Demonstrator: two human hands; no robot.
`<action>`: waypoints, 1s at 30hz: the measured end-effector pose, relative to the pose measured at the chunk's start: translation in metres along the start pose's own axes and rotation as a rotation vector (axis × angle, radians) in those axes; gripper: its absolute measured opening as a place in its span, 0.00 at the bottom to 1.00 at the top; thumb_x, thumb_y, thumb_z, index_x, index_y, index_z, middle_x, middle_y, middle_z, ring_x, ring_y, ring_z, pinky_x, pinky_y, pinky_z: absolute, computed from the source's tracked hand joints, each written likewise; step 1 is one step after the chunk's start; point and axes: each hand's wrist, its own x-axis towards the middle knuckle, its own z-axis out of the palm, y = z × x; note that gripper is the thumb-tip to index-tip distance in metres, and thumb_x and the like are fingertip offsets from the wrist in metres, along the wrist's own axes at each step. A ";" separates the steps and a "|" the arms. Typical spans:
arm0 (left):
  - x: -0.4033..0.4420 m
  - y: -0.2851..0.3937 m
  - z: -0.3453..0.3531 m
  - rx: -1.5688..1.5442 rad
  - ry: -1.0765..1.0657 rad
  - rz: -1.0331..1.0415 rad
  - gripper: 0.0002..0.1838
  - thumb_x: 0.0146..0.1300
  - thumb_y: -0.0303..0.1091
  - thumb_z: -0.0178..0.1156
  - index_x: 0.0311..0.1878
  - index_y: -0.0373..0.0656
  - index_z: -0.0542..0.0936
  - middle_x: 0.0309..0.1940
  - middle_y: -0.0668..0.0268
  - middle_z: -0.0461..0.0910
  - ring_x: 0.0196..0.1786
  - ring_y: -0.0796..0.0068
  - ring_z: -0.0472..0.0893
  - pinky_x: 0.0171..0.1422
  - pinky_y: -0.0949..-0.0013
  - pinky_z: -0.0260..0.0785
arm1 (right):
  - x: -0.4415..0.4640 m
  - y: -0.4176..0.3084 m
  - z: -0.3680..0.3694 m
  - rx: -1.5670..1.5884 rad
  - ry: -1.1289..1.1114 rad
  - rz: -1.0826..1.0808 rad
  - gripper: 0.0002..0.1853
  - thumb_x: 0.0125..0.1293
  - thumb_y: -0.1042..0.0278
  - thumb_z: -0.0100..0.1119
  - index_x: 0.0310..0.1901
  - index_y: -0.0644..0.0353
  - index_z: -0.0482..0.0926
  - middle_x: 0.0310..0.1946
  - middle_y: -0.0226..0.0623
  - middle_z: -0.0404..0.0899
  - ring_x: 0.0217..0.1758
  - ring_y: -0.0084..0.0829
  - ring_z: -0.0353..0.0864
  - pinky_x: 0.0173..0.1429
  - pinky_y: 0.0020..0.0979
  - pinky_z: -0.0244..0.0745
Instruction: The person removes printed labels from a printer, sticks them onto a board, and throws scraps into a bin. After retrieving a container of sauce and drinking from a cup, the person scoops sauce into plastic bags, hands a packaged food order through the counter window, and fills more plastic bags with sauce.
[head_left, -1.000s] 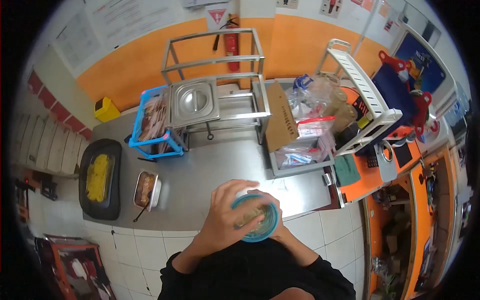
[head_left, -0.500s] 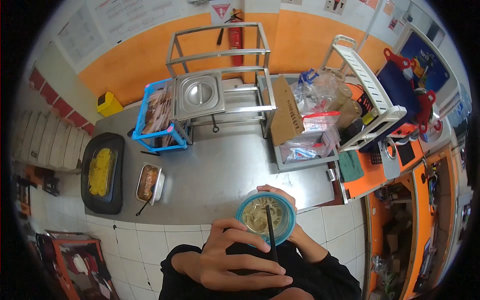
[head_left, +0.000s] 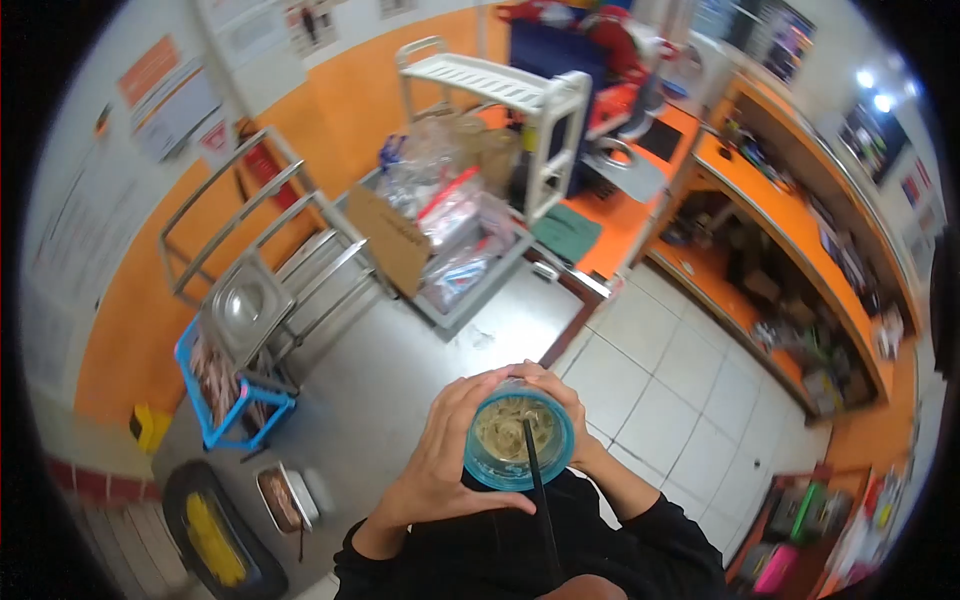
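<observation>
A blue-rimmed clear cup is held close to my chest, with pale, icy-looking drink inside. My left hand wraps the cup's left side, thumb along the near rim. Around the far right side curl the fingers of my right hand. A black straw stands in the drink and leans toward me, its upper end reaching my face at the bottom of the view.
A steel table bears a black tray of yellow food, a small metal pan, a blue basket, a metal rack and a grey bin of plastic bags. Orange shelves stand right, beyond the tiled floor.
My view has swung to the right, and the table has shifted left in it. My left hand has moved from over the straw and near rim to the cup's left side.
</observation>
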 end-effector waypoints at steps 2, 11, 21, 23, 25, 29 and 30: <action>-0.002 -0.013 0.016 -0.101 -0.120 0.032 0.61 0.32 0.48 0.79 0.67 0.38 0.52 0.63 0.49 0.61 0.66 0.50 0.61 0.69 0.52 0.50 | -0.019 -0.015 -0.003 -0.079 0.084 0.041 0.38 0.46 0.73 0.71 0.57 0.63 0.59 0.48 0.56 0.72 0.51 0.52 0.76 0.55 0.45 0.71; -0.006 -0.008 0.097 -0.541 -0.406 0.277 0.53 0.38 0.32 0.76 0.66 0.35 0.54 0.63 0.45 0.59 0.66 0.49 0.63 0.70 0.49 0.50 | -0.109 -0.111 -0.020 -0.460 0.416 0.240 0.37 0.47 0.70 0.71 0.56 0.65 0.60 0.52 0.53 0.72 0.56 0.49 0.74 0.64 0.51 0.63; -0.032 0.114 0.261 -0.736 -0.629 0.621 0.41 0.40 0.31 0.73 0.58 0.36 0.62 0.56 0.51 0.70 0.61 0.53 0.69 0.66 0.51 0.59 | -0.227 -0.258 -0.081 -0.469 0.752 0.275 0.48 0.47 0.68 0.71 0.64 0.67 0.48 0.61 0.56 0.57 0.63 0.49 0.65 0.66 0.44 0.60; -0.057 0.146 0.307 -0.852 -0.598 0.549 0.42 0.40 0.31 0.74 0.58 0.35 0.61 0.54 0.52 0.68 0.57 0.57 0.71 0.63 0.55 0.64 | -0.256 -0.308 -0.102 -0.516 0.848 0.351 0.51 0.46 0.67 0.72 0.66 0.67 0.45 0.61 0.55 0.57 0.63 0.49 0.65 0.67 0.43 0.58; -0.076 0.189 0.354 -0.918 -0.659 0.624 0.43 0.40 0.32 0.74 0.58 0.36 0.60 0.54 0.52 0.67 0.57 0.56 0.71 0.63 0.56 0.65 | -0.296 -0.366 -0.121 -0.956 0.739 0.516 0.60 0.42 0.64 0.75 0.68 0.68 0.39 0.62 0.56 0.56 0.65 0.50 0.60 0.69 0.43 0.54; -0.134 0.270 0.443 -1.155 -0.828 0.702 0.44 0.40 0.33 0.75 0.59 0.38 0.59 0.53 0.52 0.64 0.59 0.55 0.69 0.62 0.58 0.66 | -0.387 -0.489 -0.123 -1.105 0.848 0.830 0.71 0.31 0.51 0.79 0.69 0.69 0.35 0.64 0.56 0.50 0.68 0.50 0.52 0.70 0.44 0.50; -0.151 0.286 0.460 -1.256 -0.883 0.668 0.44 0.40 0.34 0.75 0.59 0.39 0.59 0.54 0.51 0.64 0.59 0.56 0.69 0.62 0.58 0.66 | -0.408 -0.516 -0.115 -1.147 0.923 0.850 0.71 0.31 0.51 0.79 0.69 0.69 0.35 0.64 0.56 0.50 0.68 0.50 0.52 0.70 0.44 0.50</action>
